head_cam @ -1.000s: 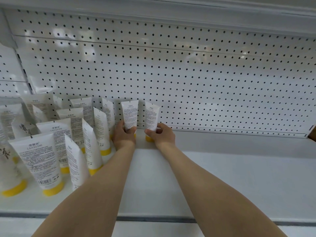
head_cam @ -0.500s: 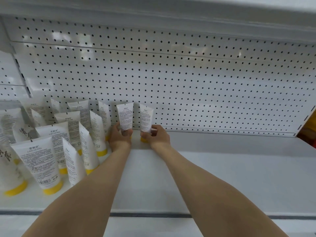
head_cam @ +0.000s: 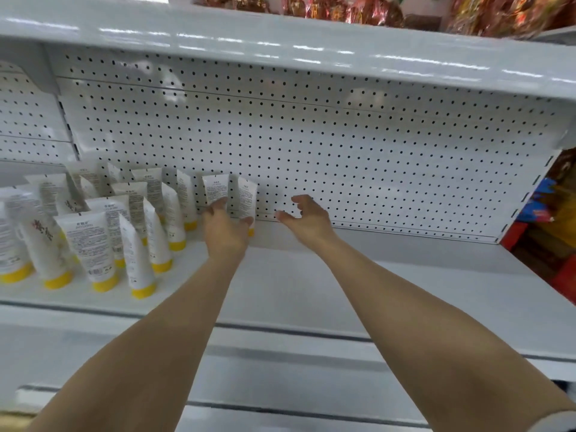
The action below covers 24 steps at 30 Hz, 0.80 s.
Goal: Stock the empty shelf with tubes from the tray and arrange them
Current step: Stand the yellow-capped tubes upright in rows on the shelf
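Observation:
Several white tubes with yellow caps point(head_cam: 93, 244) stand cap-down on the left part of the white shelf point(head_cam: 343, 291). Two more tubes stand against the pegboard back wall: one point(head_cam: 215, 188) and, to its right, another point(head_cam: 247, 196). My left hand point(head_cam: 224, 229) is in front of these two, fingers spread and loose, with fingertips at their lower parts. My right hand point(head_cam: 307, 218) hovers to the right of the second tube, fingers loosely curled, holding nothing. No tray is in view.
The pegboard wall point(head_cam: 374, 166) backs the shelf. An upper shelf point(head_cam: 311, 51) overhangs it, with red and gold packages point(head_cam: 358, 10) on top. Colourful goods point(head_cam: 554, 229) sit past the shelf's right end. A lower shelf edge point(head_cam: 280, 369) lies beneath my forearms.
Both hands have let go of the two rear tubes, which now stand against the pegboard. My right hand has moved off to the right and opened. The camera view has tilted upward.

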Each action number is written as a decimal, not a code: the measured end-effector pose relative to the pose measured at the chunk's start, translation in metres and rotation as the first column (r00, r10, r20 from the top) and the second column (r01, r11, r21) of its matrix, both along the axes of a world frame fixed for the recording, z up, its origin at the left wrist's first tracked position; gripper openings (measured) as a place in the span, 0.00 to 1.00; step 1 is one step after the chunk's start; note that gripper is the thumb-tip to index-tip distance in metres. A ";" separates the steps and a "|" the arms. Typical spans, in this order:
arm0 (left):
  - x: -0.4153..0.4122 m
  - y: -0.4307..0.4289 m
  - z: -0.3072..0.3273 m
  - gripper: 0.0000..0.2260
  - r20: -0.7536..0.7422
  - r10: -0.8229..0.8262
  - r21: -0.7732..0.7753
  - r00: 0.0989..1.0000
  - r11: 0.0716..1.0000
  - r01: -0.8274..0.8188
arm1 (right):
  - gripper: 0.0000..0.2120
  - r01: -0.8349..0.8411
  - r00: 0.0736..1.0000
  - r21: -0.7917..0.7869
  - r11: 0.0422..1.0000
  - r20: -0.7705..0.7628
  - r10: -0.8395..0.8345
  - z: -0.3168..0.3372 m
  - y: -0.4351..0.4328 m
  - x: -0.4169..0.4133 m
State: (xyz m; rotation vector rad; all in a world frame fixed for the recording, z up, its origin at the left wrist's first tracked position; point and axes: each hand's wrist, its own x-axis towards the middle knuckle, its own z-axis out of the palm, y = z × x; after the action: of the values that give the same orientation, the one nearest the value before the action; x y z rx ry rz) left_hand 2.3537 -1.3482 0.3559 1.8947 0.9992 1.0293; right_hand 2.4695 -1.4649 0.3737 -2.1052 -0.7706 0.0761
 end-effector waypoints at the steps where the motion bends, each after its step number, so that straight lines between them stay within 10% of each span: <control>1: -0.002 -0.009 0.006 0.29 -0.013 -0.014 0.038 1.000 0.999 0.015 | 0.29 -0.007 0.999 -0.017 1.000 0.039 0.007 0.006 -0.011 -0.001; 12: -0.031 -0.106 0.058 0.27 -0.267 -0.128 0.334 0.955 0.917 0.216 | 0.29 0.008 0.970 -0.098 0.995 0.242 0.016 0.052 -0.149 -0.042; 24: -0.140 -0.235 0.054 0.22 -0.249 -0.361 0.313 0.899 0.848 0.428 | 0.24 0.192 0.942 -0.102 0.976 0.300 -0.153 0.061 -0.288 -0.173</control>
State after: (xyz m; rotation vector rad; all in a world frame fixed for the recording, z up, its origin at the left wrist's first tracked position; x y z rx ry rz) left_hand 2.2137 -1.5830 0.4097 2.4072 0.4881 0.8414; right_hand 2.2967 -1.7527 0.4343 -2.3313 -0.7634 -0.2930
